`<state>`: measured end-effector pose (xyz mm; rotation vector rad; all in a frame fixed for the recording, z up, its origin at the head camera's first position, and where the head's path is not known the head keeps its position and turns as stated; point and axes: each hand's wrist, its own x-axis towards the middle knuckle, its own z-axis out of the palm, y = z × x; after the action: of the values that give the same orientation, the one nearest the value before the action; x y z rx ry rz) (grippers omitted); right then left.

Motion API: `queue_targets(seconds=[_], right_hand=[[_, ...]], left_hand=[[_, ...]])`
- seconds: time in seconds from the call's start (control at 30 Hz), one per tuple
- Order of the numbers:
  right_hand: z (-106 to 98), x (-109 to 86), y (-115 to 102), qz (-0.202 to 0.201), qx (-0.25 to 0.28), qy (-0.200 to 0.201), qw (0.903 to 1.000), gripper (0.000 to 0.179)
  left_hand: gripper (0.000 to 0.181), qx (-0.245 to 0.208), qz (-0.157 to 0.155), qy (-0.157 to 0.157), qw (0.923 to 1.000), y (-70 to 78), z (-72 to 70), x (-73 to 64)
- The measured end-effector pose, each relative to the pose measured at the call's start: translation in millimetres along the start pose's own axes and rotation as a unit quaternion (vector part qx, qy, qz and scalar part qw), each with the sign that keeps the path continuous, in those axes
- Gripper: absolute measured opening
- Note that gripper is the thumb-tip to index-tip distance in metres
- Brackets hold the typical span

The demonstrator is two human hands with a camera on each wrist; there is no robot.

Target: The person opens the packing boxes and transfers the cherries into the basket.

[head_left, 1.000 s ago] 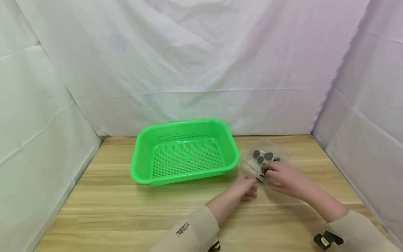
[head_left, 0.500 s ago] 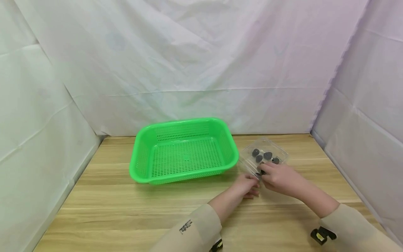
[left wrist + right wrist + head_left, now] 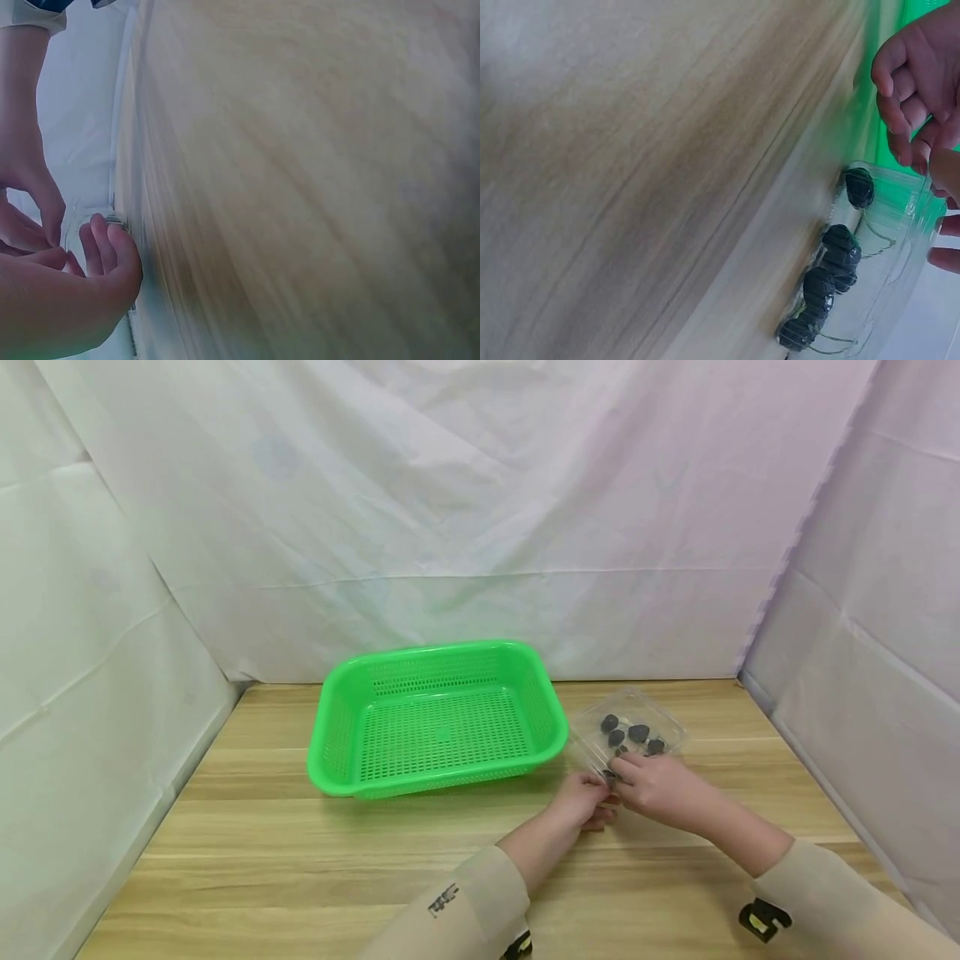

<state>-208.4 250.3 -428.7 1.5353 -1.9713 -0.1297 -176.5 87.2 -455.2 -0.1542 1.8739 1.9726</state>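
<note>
A clear plastic box (image 3: 626,702) stands on the table right of a green basket (image 3: 446,789). Inside it are several dark cherries (image 3: 638,733), whose thin stems show in the right wrist view. My left hand (image 3: 581,802) is at the box's near corner, thumb and index finger pinching its edge and the other fingers loosely curled. Right beside it, my right hand (image 3: 663,789) pinches the rim at the same corner, partly covering the cherries nearest me. Fingertips of both hands meet there in the left wrist view, where my left hand (image 3: 90,292) lies below the right.
The perforated green basket sits close to the box's left side. White cloth (image 3: 480,527) hangs behind the wooden table (image 3: 315,877) and along both sides. Small black devices (image 3: 763,920) are strapped under the sleeves.
My right hand has slid left and toward me, from over the cherries to the box's near corner beside my left hand. More cherries show now. My left hand has barely moved.
</note>
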Motion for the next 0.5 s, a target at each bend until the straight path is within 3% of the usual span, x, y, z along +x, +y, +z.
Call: queue_targets(seconds=[0.3, 0.5], right_hand=[[2, 7.0, -4, -0.017, -0.039, -0.002, 0.9991, 0.055], [5, 10.4, -7, -0.016, -0.058, -0.016, 0.9981, 0.06]], left_hand=[[0.005, -0.019, -0.001, 0.034, 0.9992, 0.6, 2.3, -1.9], [0.006, -0.031, 0.001, 0.029, 0.9991, -0.9, 0.2, 1.7]])
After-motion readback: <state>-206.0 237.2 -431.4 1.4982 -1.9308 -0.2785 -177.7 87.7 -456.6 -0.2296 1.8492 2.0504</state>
